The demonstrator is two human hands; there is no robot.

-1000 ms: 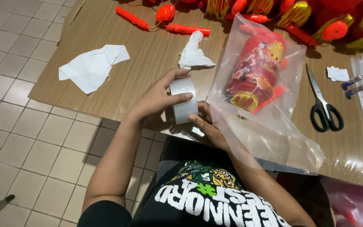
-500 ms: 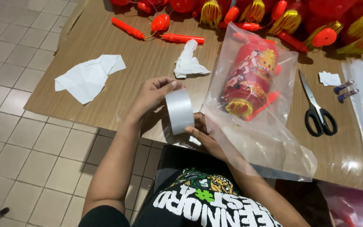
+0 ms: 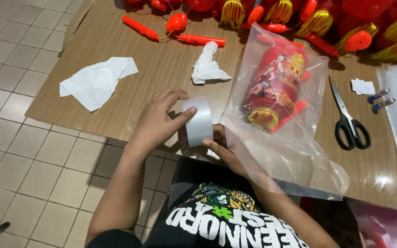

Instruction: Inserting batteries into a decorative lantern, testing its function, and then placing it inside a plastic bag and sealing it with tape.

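A roll of clear tape (image 3: 199, 121) stands on edge at the near rim of the wooden table (image 3: 161, 69). My left hand (image 3: 158, 120) curls over its left side with the thumb pressed on the outer face. My right hand (image 3: 226, 149) holds the roll from below and behind, partly hidden under a clear plastic bag (image 3: 290, 151). Inside that bag lies a red and gold paper lantern (image 3: 274, 89) with a yellow tassel ring at its near end.
Black-handled scissors (image 3: 349, 124) lie right of the bag. Crumpled white paper (image 3: 207, 66) and a flat white sheet (image 3: 95, 80) rest on the table. Red lantern sticks (image 3: 138, 27), several red lanterns with gold tassels (image 3: 272, 11) and two small tubes (image 3: 378, 98) lie farther back. Tiled floor (image 3: 19, 151) is at left.
The tape roll has been turned so its broad outer face points up toward me. My left thumb now presses on that face. Both hands stay at the table edge.
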